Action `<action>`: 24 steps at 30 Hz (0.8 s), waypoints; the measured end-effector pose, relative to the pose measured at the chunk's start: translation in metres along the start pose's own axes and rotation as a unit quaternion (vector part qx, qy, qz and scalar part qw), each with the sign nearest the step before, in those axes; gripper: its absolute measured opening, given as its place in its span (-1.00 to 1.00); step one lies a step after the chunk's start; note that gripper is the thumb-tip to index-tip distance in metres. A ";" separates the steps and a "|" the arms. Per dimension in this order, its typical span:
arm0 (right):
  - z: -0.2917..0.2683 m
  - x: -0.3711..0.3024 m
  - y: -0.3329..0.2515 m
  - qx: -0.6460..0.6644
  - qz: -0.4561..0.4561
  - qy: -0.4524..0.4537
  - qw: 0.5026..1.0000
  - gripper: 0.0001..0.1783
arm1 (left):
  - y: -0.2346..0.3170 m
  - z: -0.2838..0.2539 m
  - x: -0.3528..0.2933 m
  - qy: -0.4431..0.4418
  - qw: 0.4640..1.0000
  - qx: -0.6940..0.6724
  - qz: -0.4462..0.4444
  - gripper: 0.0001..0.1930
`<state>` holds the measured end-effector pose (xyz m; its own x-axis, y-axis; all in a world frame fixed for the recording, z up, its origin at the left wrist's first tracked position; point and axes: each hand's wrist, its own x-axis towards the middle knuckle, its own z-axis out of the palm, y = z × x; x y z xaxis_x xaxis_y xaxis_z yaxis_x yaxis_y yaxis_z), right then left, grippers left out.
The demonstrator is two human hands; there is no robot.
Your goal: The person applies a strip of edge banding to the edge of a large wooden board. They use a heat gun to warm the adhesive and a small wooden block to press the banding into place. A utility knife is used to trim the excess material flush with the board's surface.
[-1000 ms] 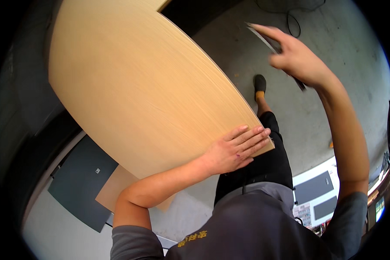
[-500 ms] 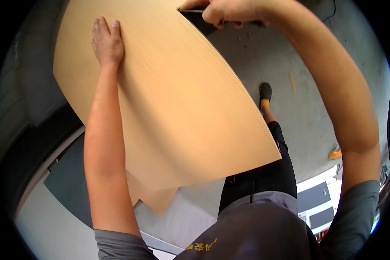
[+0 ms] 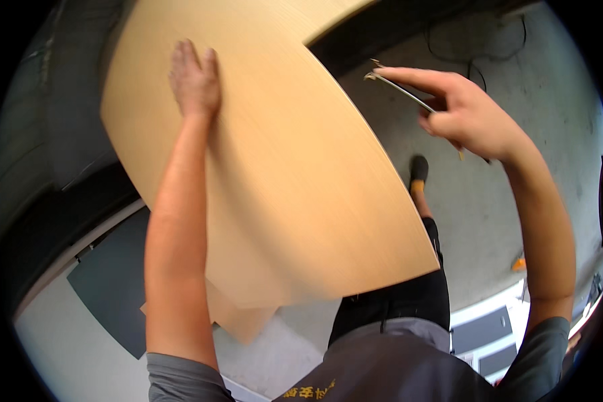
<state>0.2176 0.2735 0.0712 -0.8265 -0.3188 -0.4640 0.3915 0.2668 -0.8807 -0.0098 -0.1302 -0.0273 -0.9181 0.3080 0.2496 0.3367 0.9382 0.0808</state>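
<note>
A large light wood-grain board (image 3: 301, 181) fills the middle of the view, with a notch-like inner corner along its upper right edge. My left hand (image 3: 195, 84) lies flat on its upper left part, fingers stretched out. Off the board's right edge, my right hand (image 3: 474, 115) is closed round a thin metal tool (image 3: 406, 91), its index finger stretched along it. A small pale curl clings to the tool's tip. The tool's rear part is mostly hidden by the hand, so its exact kind is unclear. Tool and board are apart.
A dark cable (image 3: 496, 59) lies on the grey floor (image 3: 549, 161) at the upper right. An orange object (image 3: 519, 263) sits further down. Below the board are a dark grey panel (image 3: 114, 281) and smaller wood-coloured pieces (image 3: 244, 325). My leg (image 3: 419, 191) stands beside the board's right edge.
My right hand has come away from the board's edge with the metal tool, moving right and nearer to me. My left hand still rests on the board. The whole view has shifted slightly.
</note>
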 end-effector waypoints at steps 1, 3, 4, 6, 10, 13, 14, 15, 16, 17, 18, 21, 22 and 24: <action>0.003 0.025 0.001 0.037 -0.042 0.014 0.998 -0.18 | 0.005 -0.003 -0.001 -0.009 1.000 -0.002 -0.009 -0.24; 0.002 0.058 -0.005 0.044 -0.044 0.030 0.998 -0.16 | 0.022 -0.002 -0.001 -0.023 0.999 -0.012 -0.024 -0.25; 0.003 0.071 -0.007 0.054 -0.043 0.030 0.997 -0.13 | 0.028 0.001 -0.003 -0.030 0.999 -0.012 -0.034 -0.25; 0.008 0.083 -0.011 0.090 -0.035 0.007 0.995 -0.11 | 0.035 -0.002 -0.009 -0.040 0.998 -0.013 -0.051 -0.26; 0.015 0.085 -0.028 0.075 -0.002 -0.014 0.997 -0.10 | 0.039 -0.008 -0.015 -0.041 0.997 -0.024 -0.059 -0.27; 0.022 0.093 -0.037 0.033 0.011 -0.007 0.999 -0.13 | 0.038 -0.012 -0.015 -0.042 0.997 -0.027 -0.059 -0.27; 0.021 0.096 -0.041 0.010 0.014 -0.008 1.000 -0.14 | 0.038 -0.011 -0.016 -0.042 0.997 -0.027 -0.062 -0.27; 0.020 0.097 -0.049 -0.009 0.022 -0.004 1.000 -0.17 | 0.038 -0.011 -0.015 -0.042 0.997 -0.027 -0.062 -0.27; 0.017 0.099 -0.054 -0.054 0.036 -0.015 0.998 -0.18 | 0.038 -0.010 -0.015 -0.041 0.997 -0.027 -0.061 -0.27; 0.014 0.100 -0.057 -0.099 0.048 -0.026 0.994 -0.19 | 0.040 -0.009 -0.015 -0.039 0.997 -0.026 -0.061 -0.26; 0.010 0.101 -0.057 -0.144 0.061 -0.035 0.987 -0.21 | 0.043 -0.007 -0.014 -0.038 0.997 -0.029 -0.059 -0.26; 0.004 0.094 -0.039 -0.261 0.002 -0.138 0.956 -0.22 | 0.042 -0.008 -0.016 -0.040 0.997 -0.024 -0.065 -0.26; 0.002 0.085 -0.046 -0.294 0.022 -0.195 0.936 -0.21 | 0.040 -0.009 -0.018 -0.042 0.997 -0.017 -0.069 -0.26; 0.004 0.062 -0.070 -0.316 0.145 -0.243 0.906 -0.20 | 0.038 -0.014 -0.021 -0.040 0.996 -0.014 -0.073 -0.26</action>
<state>0.1405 0.2315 0.1037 -0.3910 -0.4730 -0.7895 0.1275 0.8217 -0.5554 0.0248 -0.1031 -0.0160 -0.9712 0.1804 0.1554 0.2021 0.9697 0.1371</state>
